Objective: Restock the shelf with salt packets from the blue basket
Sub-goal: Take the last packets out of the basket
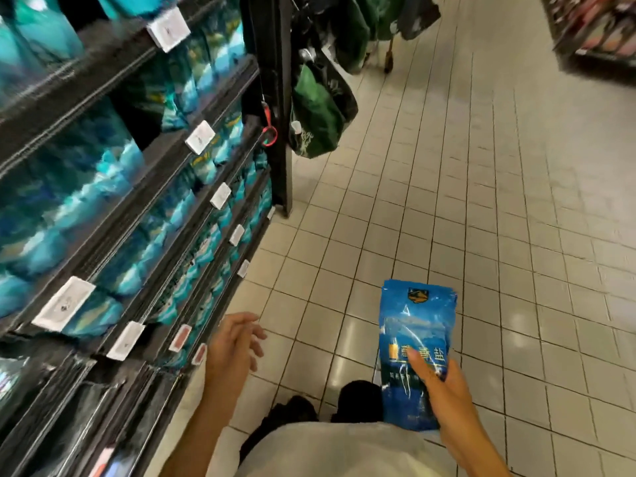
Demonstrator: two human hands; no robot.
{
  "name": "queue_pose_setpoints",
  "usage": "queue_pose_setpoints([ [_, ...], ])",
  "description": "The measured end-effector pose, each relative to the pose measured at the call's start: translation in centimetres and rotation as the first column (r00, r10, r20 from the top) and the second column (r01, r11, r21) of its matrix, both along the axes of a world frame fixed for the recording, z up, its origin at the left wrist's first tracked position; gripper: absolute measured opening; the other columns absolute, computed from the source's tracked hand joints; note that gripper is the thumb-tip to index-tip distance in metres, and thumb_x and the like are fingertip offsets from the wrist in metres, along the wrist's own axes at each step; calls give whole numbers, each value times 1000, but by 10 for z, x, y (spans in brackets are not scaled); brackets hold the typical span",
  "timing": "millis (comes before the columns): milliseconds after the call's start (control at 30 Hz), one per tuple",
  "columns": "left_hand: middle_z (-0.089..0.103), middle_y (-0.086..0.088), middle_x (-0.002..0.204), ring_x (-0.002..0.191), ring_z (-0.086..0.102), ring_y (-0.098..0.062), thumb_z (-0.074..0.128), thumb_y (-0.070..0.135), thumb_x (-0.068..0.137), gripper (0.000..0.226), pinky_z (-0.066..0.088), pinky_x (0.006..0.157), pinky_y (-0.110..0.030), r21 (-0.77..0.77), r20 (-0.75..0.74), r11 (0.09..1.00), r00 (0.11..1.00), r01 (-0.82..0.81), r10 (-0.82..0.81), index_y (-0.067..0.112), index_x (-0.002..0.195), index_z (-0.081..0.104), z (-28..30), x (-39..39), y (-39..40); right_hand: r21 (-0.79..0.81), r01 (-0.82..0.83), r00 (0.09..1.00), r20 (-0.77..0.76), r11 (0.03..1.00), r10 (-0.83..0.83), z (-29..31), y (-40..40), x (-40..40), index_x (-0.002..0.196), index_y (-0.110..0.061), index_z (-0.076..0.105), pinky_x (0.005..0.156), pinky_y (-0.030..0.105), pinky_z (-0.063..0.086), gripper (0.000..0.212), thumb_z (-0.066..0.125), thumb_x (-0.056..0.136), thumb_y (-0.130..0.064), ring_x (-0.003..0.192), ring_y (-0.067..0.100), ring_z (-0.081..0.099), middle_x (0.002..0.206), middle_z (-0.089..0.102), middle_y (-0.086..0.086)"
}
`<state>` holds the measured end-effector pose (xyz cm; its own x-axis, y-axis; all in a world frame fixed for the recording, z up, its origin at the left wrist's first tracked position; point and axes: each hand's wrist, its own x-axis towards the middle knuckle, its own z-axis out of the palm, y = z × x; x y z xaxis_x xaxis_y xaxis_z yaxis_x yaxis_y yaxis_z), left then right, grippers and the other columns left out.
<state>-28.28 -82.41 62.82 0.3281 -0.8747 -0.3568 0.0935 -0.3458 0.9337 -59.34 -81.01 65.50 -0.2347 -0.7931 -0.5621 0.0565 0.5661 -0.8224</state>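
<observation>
A blue salt packet (414,349), bearing a dark crest and pale characters too blurred to be read, is gripped low by the right hand (444,390), thumb pressed across its front. The left hand (234,342) is held loosely spread beside the shelf (144,201) edge. Open tiled floor (481,201) is seen rightward.

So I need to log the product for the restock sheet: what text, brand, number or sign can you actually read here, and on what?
Nothing reads cleanly.
Salt packets in the right hand: large pale characters and a dark crest logo, too blurred to quote.
Shelf price tags: white, print too small and blurred.
Red tags: no legible print.
Green bags: pale marking, unreadable.
</observation>
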Motion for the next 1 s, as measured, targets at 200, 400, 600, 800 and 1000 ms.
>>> queue_pose_setpoints([
  [200,69,-3,75,53,56,-10,50,9,104,26,41,39,-22,-62,40,997,998,-40,42,26,95,68,13,24,-115,-3,-47,996,-70,999,47,-4,-93,-6,107,-33,64,78,40,60,56,76,58,-55,84,16,76,89,79,-13],
  [400,70,-2,74,53,56,-13,48,6,103,37,41,38,-25,-38,53,970,969,-239,241,31,86,70,11,33,-190,-25,-193,981,3,981,193,-17,-228,8,107,-32,63,56,21,56,49,75,63,-48,74,5,75,85,78,-16],
  [600,68,-5,73,50,56,-16,48,3,104,27,40,39,-27,-71,47,875,875,-478,482,17,94,69,31,44,-245,-126,-445,890,54,887,454,7,-369,66,114,-24,63,67,34,60,46,75,71,-36,84,18,77,93,79,-1],
  [800,69,-6,78,56,58,-18,46,6,106,31,44,42,-30,-222,84,773,778,-594,622,22,91,69,93,62,-271,-296,-631,716,135,717,685,57,-451,150,120,-22,64,77,41,63,57,76,68,-41,96,27,76,107,78,5],
  [1000,67,-3,75,55,55,-17,43,8,107,24,43,42,-30,-413,113,696,726,-587,678,8,97,65,160,100,-278,-524,-663,589,75,534,805,111,-487,234,120,-18,67,69,23,60,57,87,70,-35,96,21,76,108,78,1],
])
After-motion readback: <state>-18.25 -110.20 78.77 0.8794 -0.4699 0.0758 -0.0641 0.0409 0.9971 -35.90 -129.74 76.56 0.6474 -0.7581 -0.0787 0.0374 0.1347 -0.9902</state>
